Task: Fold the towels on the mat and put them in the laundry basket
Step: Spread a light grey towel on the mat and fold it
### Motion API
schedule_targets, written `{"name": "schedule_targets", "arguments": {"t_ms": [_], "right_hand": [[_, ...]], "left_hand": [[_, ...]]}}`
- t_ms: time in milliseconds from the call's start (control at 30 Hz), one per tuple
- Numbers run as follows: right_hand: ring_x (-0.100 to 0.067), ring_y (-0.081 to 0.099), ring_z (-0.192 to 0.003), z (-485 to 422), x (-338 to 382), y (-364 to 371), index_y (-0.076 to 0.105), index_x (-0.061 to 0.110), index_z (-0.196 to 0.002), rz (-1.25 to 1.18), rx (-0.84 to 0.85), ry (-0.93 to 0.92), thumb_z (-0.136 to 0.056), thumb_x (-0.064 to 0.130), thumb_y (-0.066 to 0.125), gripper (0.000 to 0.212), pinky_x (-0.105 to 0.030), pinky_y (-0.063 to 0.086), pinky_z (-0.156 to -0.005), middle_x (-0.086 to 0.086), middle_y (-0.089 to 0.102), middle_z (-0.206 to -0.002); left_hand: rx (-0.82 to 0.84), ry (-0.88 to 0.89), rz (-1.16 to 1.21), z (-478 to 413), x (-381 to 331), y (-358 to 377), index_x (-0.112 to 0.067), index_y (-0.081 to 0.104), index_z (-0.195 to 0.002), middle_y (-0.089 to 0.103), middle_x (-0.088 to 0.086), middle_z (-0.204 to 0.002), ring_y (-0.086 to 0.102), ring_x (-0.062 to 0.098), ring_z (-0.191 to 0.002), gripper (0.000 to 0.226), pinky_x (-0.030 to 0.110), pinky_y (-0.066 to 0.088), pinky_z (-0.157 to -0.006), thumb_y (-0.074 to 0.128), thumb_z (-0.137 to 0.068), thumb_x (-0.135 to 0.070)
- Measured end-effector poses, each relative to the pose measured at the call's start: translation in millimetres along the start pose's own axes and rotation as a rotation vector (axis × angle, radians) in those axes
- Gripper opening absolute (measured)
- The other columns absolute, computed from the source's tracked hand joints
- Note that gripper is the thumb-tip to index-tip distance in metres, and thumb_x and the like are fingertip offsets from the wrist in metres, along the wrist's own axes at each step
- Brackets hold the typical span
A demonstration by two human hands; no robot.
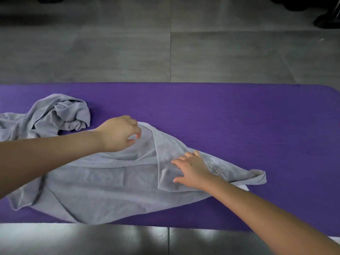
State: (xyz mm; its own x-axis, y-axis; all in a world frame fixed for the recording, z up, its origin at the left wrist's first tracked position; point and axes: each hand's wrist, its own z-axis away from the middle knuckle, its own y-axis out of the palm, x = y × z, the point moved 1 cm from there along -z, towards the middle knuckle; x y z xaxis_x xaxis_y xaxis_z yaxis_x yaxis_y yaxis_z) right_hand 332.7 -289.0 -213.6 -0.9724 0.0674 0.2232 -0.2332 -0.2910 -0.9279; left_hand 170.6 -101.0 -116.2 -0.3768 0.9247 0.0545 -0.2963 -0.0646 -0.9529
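Note:
A grey towel (pixel 103 184) lies spread and wrinkled on the purple mat (pixel 239 122), with one flap folded over near its middle. My left hand (pixel 119 133) is at the towel's far corner, fingers curled and pinching the edge of the cloth. Further right, my right hand (pixel 193 170) lies flat with spread fingers pressing on the folded flap. A second grey towel (pixel 60 113) sits crumpled in a heap at the mat's left. No laundry basket is in view.
The mat lies on a grey tiled floor (pixel 165 52). The mat's right half is bare purple foam. A dark object (pixel 327 21) stands on the floor at the far right. A white strip (pixel 242 187) shows beside my right forearm.

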Motion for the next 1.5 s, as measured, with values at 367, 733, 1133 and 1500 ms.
{"name": "schedule_targets", "arguments": {"t_ms": [367, 733, 1133, 1500], "right_hand": [[-0.022, 0.062, -0.078, 1, -18, -2, 0.070, 0.023, -0.093, 0.151, -0.376, 0.250, -0.060, 0.051, 0.064, 0.044, -0.040, 0.038, -0.079, 0.004, 0.069, -0.088], [-0.020, 0.046, -0.046, -15, -15, 20, 0.059, 0.020, -0.051, 0.301, -0.283, 0.228, -0.044, 0.009, 0.082, 0.027, -0.033, 0.019, -0.064, 0.009, 0.049, -0.041], [-0.028, 0.050, -0.107, 79, -155, -36, 0.064, 0.026, -0.106, 0.501, -0.018, 1.109, -0.085, 0.023, 0.046, 0.027, -0.043, 0.031, -0.100, -0.001, 0.063, -0.107], [-0.033, 0.062, -0.076, -5, -89, -6, 0.072, 0.012, -0.082, 0.303, -0.272, 0.546, -0.049, 0.015, 0.083, 0.035, -0.057, 0.030, -0.096, -0.010, 0.065, -0.074]], "left_hand": [[0.031, -0.545, 0.176, 65, 60, 87, -0.018, 0.060, -0.114, 0.054, 0.005, -0.117, 0.046, 0.025, -0.115, 0.027, 0.034, 0.044, -0.088, 0.054, -0.088, -0.022], [0.139, -0.469, 0.252, 69, 25, 130, -0.029, 0.040, -0.139, 0.037, -0.001, -0.146, 0.032, 0.021, -0.134, 0.053, 0.032, 0.031, -0.105, 0.054, -0.089, -0.037], [-0.129, -0.215, 0.343, 22, -8, 131, -0.019, 0.063, -0.119, 0.055, 0.007, -0.130, 0.050, 0.031, -0.120, 0.041, 0.040, 0.039, -0.100, 0.068, -0.079, -0.025], [0.027, -1.027, 1.092, 37, 28, 117, -0.010, 0.049, -0.098, 0.059, 0.013, -0.081, 0.054, 0.026, -0.068, 0.043, 0.029, 0.037, -0.057, 0.074, -0.064, -0.021]]}}
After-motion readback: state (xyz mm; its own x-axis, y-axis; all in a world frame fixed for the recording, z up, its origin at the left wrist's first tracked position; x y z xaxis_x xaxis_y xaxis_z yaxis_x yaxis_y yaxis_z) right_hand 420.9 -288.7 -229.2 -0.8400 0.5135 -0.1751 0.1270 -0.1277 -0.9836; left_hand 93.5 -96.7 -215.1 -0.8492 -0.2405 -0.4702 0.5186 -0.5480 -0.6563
